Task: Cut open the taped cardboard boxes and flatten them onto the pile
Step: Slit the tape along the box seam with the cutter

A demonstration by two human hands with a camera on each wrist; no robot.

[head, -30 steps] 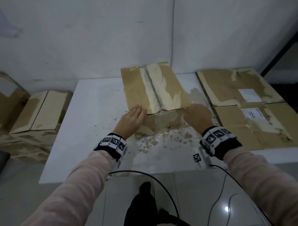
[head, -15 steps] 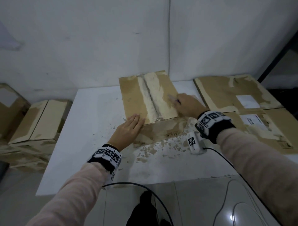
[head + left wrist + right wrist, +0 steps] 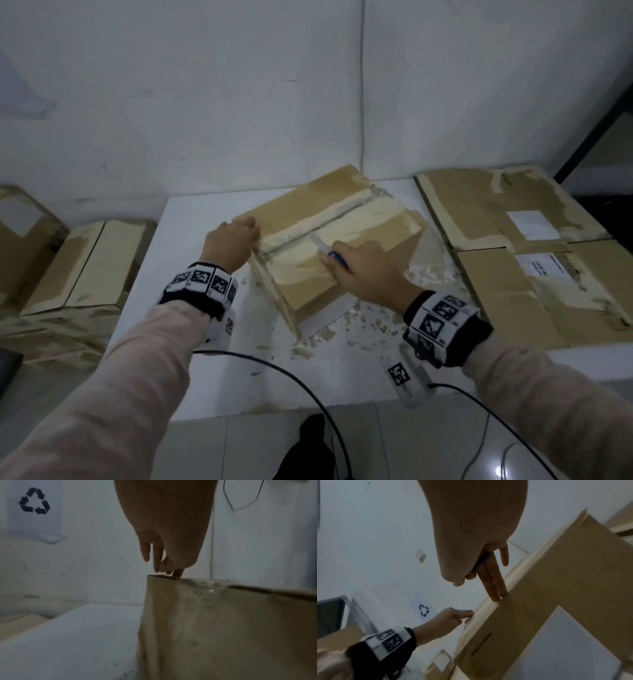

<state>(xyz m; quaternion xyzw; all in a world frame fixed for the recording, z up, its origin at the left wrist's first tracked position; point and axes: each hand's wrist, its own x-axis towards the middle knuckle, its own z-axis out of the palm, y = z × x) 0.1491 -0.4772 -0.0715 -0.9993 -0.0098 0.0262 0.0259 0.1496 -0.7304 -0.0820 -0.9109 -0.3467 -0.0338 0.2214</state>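
A taped cardboard box (image 3: 373, 240) stands at an angle on the white table (image 3: 191, 240). A strip of clear tape (image 3: 329, 219) runs along its top seam. My left hand (image 3: 233, 240) is at the box's near left top corner (image 3: 161, 582), fingers fairly straight on the top edge and thumb against the side. My right hand (image 3: 359, 270) grips a blue-handled knife (image 3: 329, 251) and rests on the box top. The blade lies on the tape seam near its left end. In the right wrist view two fingers (image 3: 494, 588) reach the box (image 3: 556, 588) edge beside the blue handle (image 3: 481, 562).
A pile of flattened cardboard (image 3: 513, 246) covers the table's right side. Closed boxes (image 3: 85, 267) stand stacked beyond the table's left edge. Torn cardboard scraps (image 3: 370, 329) litter the table in front of the box. A black cable (image 3: 291, 370) hangs over the near edge.
The box has been turned so its seam now runs diagonally. My left hand moved from the near edge to the left corner. My right hand came onto the top with the knife at the seam.
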